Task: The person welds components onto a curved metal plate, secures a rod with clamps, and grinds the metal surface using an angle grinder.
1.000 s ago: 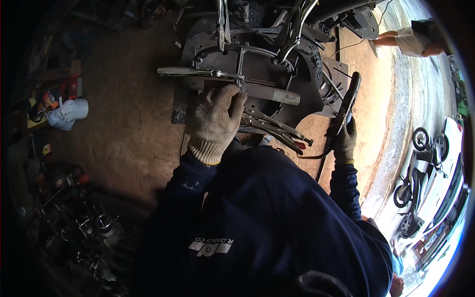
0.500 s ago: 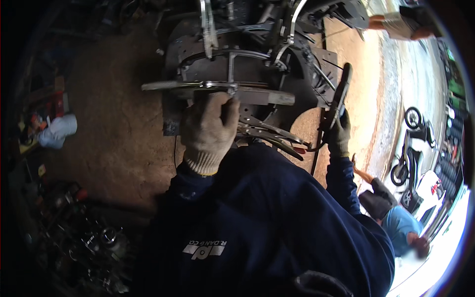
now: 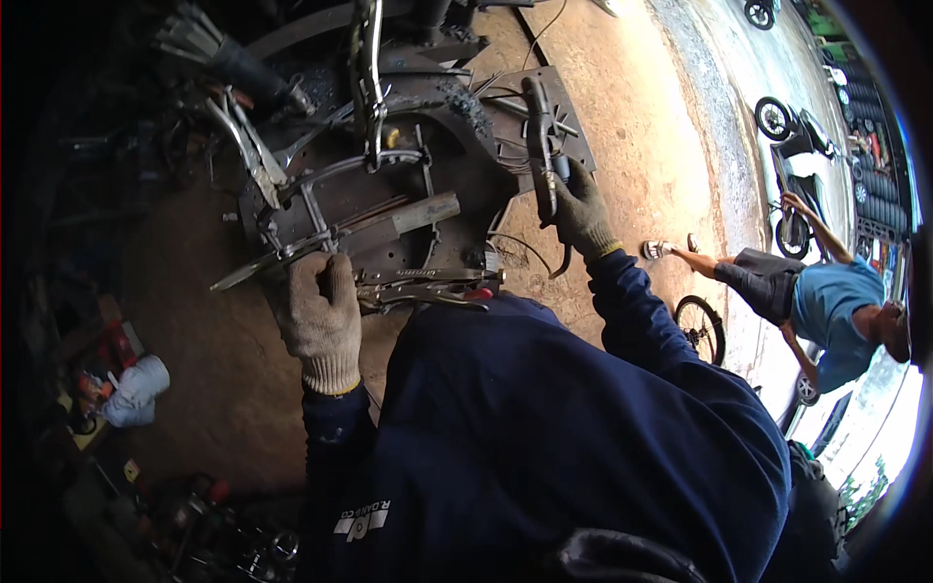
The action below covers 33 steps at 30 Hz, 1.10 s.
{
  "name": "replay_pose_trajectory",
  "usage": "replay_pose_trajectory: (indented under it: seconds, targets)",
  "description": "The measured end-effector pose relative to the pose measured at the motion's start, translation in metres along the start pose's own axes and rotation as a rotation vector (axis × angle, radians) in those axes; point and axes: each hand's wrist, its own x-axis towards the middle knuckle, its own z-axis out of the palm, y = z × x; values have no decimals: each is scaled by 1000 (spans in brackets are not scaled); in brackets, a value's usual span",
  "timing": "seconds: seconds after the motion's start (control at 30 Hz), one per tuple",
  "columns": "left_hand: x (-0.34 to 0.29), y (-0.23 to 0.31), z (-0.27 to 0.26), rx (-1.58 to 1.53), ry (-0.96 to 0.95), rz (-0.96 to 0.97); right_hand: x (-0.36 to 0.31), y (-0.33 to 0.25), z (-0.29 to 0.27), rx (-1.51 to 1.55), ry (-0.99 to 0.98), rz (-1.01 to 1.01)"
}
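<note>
My left hand (image 3: 323, 306), in a pale knitted glove, is closed at the near edge of a curved steel frame (image 3: 306, 199); its fingertips hide exactly what they grip. Beside it, a flat metal bar (image 3: 428, 213) lies across the frame. My right hand (image 3: 583, 214), also gloved, is wrapped round a long dark tool (image 3: 537, 126) with a blue part, held upright right of the frame. Near my body lie locking pliers (image 3: 428, 291) with a red lever. More locking clamps (image 3: 248, 155) stand at the frame's far side.
A dark steel plate (image 3: 569, 107) with thin rods lies at the right of the work. A person in a blue shirt (image 3: 841, 306) stands at the right, near a parked motorbike (image 3: 797, 146) and a bicycle wheel (image 3: 700, 330). Dark machine parts (image 3: 258, 554) sit at lower left.
My view has shifted, so the frame now sits further left and looks tilted. The dark tool remains in my right hand, nearer the frame. The person in blue is now more upright in view.
</note>
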Motion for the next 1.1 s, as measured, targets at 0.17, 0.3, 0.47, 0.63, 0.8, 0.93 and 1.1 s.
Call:
replay_pose_trajectory:
  seconds: [0.17, 0.3, 0.47, 0.63, 0.8, 0.93, 1.1]
  targets:
    - [-1, -2, 1, 12, -26, -25, -4, -12, 0, -13, -18, 7]
    - [-1, -4, 3, -19, 10, 37, 5, 0, 1, 76, -44, -20]
    - [-4, 5, -2, 50, 5, -46, 10, 9, -2, 13, -40, -34]
    - [-5, 12, -1, 74, 16, -63, 8, 4, -9, -52, -12, -61]
    - [-4, 0, 7, 22, 68, 66, 9, 3, -11, 26, -48, -66]
    - [-4, -10, 8, 5, 95, 151, -3, -19, -10, -58, -59, 8]
    - [-3, -5, 8, -18, 91, 125, -4, -16, -15, -41, -50, -38]
